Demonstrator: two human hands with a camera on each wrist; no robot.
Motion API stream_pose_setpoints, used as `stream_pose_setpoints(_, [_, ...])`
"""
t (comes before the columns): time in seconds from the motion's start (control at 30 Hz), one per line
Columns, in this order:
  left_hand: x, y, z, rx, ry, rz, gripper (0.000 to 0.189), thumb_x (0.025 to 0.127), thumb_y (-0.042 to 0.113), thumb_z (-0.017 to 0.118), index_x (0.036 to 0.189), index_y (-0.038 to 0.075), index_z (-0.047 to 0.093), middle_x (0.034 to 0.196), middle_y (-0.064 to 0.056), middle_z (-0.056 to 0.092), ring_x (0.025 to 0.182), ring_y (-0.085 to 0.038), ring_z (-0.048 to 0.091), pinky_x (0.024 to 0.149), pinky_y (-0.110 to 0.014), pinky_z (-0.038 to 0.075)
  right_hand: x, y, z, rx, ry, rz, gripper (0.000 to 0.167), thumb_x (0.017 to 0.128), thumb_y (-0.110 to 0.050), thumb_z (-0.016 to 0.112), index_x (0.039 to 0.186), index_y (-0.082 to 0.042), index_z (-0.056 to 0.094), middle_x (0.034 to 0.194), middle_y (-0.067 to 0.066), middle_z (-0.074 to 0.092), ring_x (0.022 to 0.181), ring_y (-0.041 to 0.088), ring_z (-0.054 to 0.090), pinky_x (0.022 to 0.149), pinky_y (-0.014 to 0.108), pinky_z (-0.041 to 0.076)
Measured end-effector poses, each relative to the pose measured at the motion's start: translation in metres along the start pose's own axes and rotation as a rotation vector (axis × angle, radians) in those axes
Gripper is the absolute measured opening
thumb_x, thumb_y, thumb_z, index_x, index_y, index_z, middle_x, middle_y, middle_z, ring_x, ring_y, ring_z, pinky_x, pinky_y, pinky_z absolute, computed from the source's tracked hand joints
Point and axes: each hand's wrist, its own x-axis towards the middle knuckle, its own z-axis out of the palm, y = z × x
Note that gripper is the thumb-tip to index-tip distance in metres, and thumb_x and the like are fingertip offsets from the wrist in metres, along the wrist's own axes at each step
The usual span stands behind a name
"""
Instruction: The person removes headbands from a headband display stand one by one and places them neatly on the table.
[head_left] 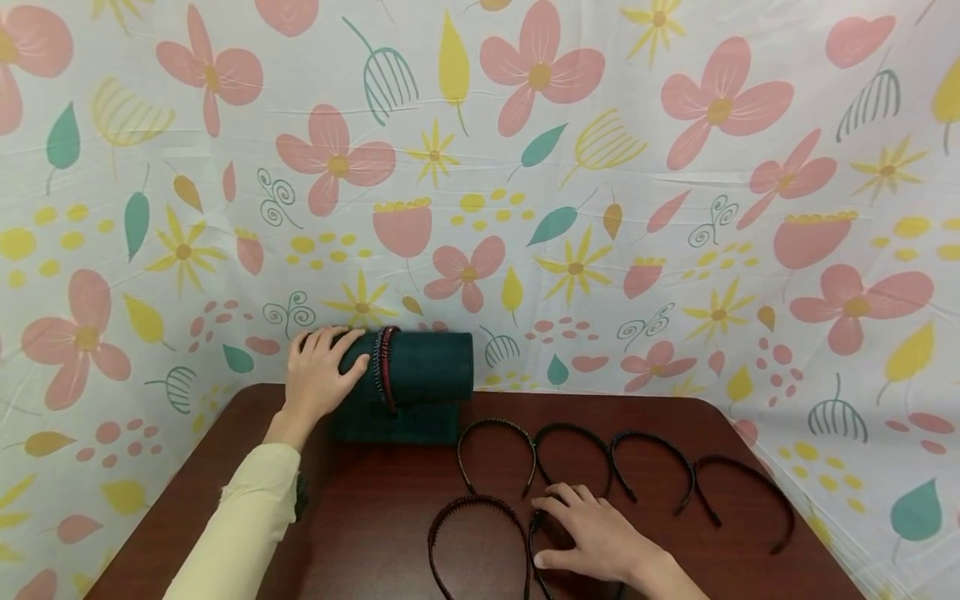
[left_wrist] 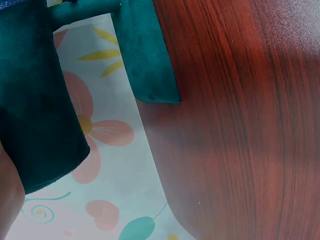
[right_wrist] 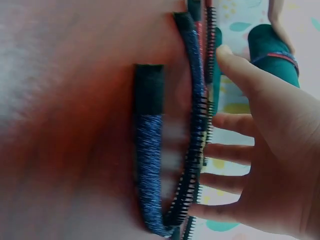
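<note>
My left hand (head_left: 318, 371) grips the left end of a dark green velvet headband stand (head_left: 431, 367), fingers over the top of the roll and thumb on its front. Around the middle of the roll sit a dark headband and a red headband (head_left: 387, 371). The right hand (head_left: 592, 533) hovers with spread fingers over a headband at the table's front, partly hidden beneath it. In the right wrist view this headband (right_wrist: 150, 165) shows glittery blue with dark ends and inner teeth, the fingertips right by its band. Left of it lies a dark brown toothed headband (head_left: 480, 500).
Several dark headbands lie in a row behind the right hand, among them a speckled one (head_left: 497, 422) and a black one (head_left: 750, 460). All rest on a reddish-brown wooden table (head_left: 375, 517). A flower-printed cloth (head_left: 465, 167) hangs behind the table and along its sides.
</note>
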Motion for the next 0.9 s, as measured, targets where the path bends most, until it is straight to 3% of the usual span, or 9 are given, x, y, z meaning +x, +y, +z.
stream_pose_setpoints(0.37, [0.000, 0.001, 0.000, -0.003, -0.002, 0.003, 0.050, 0.092, 0.050, 0.057, 0.133, 0.023, 0.064, 0.131, -0.013, 0.062, 0.122, -0.034, 0.054, 0.110, -0.058, 0.031, 0.012, -0.016, -0.023, -0.144, 0.174, -0.063, 0.057, 0.092, -0.062, 0.055, 0.135, -0.025, 0.059, 0.133, -0.007, 0.056, 0.119, 0.020, 0.054, 0.092, 0.053, 0.050])
stream_pose_setpoints(0.7, [-0.002, 0.000, 0.001, 0.000, -0.003, 0.005, 0.050, 0.092, 0.051, 0.057, 0.133, 0.024, 0.063, 0.131, -0.012, 0.062, 0.122, -0.034, 0.053, 0.110, -0.058, 0.032, 0.025, -0.024, -0.039, -0.212, 0.273, -0.099, 0.059, 0.094, -0.067, 0.045, 0.133, -0.025, 0.062, 0.128, -0.006, 0.060, 0.116, 0.018, 0.057, 0.092, 0.047, 0.051])
stream_pose_setpoints(0.9, [-0.001, 0.000, 0.000, 0.004, -0.002, -0.001, 0.049, 0.092, 0.051, 0.057, 0.133, 0.024, 0.063, 0.131, -0.012, 0.061, 0.123, -0.034, 0.053, 0.110, -0.058, 0.031, 0.035, -0.030, -0.050, -0.242, 0.324, -0.126, 0.054, 0.094, -0.061, 0.052, 0.132, -0.024, 0.063, 0.126, -0.006, 0.061, 0.116, 0.019, 0.057, 0.092, 0.046, 0.051])
